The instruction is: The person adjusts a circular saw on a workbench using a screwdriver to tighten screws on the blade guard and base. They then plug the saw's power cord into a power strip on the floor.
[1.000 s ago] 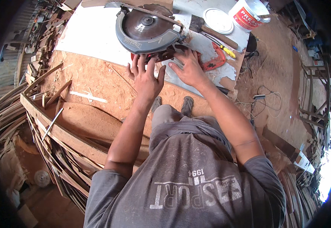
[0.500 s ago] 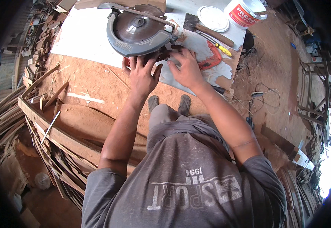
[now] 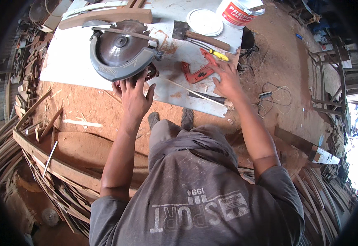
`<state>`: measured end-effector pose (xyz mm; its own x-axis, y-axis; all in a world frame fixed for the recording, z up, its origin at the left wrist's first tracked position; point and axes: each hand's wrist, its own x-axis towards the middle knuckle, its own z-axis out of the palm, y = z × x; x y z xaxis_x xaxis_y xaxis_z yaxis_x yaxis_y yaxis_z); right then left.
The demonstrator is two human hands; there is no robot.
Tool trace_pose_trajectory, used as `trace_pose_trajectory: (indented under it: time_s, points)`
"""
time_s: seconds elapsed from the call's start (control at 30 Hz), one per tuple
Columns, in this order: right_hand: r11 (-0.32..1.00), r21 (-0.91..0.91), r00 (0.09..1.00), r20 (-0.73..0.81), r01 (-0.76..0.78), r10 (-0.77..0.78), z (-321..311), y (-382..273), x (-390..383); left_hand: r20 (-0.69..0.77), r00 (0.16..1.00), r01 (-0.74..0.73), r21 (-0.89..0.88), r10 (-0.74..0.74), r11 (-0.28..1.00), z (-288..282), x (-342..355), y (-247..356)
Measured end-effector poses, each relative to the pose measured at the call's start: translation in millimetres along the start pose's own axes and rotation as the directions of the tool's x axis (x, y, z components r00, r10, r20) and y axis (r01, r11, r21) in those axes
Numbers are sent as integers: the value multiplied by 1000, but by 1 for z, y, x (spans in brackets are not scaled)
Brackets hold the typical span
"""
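Note:
A circular saw (image 3: 125,67) with a grey guard and a toothed round blade (image 3: 120,43) lies at the front left of the white tabletop. My left hand (image 3: 133,94) grips its dark red body from the near side, thumb apart; its fingertips are partly hidden under the guard. My right hand (image 3: 228,80) is open over the right part of the table, its fingers reaching across the end of a red C-shaped part (image 3: 197,75). Just beyond those fingertips lies a screwdriver with a yellow handle (image 3: 219,55).
A wooden-handled mallet (image 3: 212,40), a white lid (image 3: 205,21) and a white-and-red bucket (image 3: 238,16) stand farther back. Curved wooden pieces (image 3: 105,18) lie behind the saw. A thin stick (image 3: 195,91) crosses the near edge. Cables (image 3: 279,95) lie on the floor at right.
My right hand has left the saw and moved right to the red part and the screwdriver. My left hand stays at the saw. The whole view has shifted, showing more of the table's back.

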<state>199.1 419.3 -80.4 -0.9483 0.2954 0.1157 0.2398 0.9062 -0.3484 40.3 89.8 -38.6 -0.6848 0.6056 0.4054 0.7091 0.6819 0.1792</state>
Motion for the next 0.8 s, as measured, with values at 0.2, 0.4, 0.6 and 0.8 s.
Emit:
trace_pose_trajectory:
  time_s: [0.2,0.4,0.6,0.8]
  points:
    - [954,-200,970,143,225,-198,10,6,26,-36,998,58,-32,-59,998,1,-15,10]
    - [931,-77,912,245,356,-328,6,14,40,-200,976,-140,-271,87,952,10,-52,34]
    - [915,132,860,313,381,-403,-12,2,53,-13,996,-80,-524,86,848,28,-39,68]
    - [915,307,820,430,261,-377,-34,-17,85,-17,1000,-11,-613,1,790,36,-19,74]
